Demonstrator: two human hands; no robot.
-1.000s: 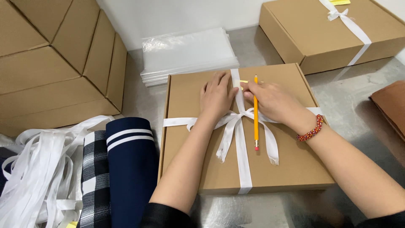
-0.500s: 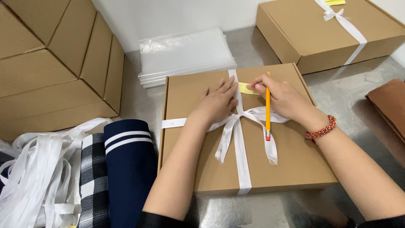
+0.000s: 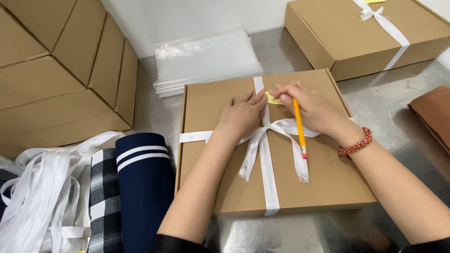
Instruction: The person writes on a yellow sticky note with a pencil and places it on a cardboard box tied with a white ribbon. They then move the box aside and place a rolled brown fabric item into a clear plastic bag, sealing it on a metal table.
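Lying flat on the metal counter, a brown cardboard box sits at centre, tied crosswise with white ribbon knotted in a bow whose tails trail toward the near edge. Left hand rests palm down on the lid, fingers spread flat beside the ribbon, gripping nothing. Right hand is closed around a yellow pencil, eraser end pointing toward the person, while its fingertips pinch a small yellow note against the lid just beside the ribbon's upper run. Red bead bracelet on the right wrist. Behind the box, touching its far edge, a stack of clear plastic bags. Far right, a second ribboned box, well apart. Left of the box, a rolled navy garment with white stripes, a black-and-white checked cloth, and a heap of loose white ribbons. Flattened cartons stacked at far left. A brown item shows at the right edge.
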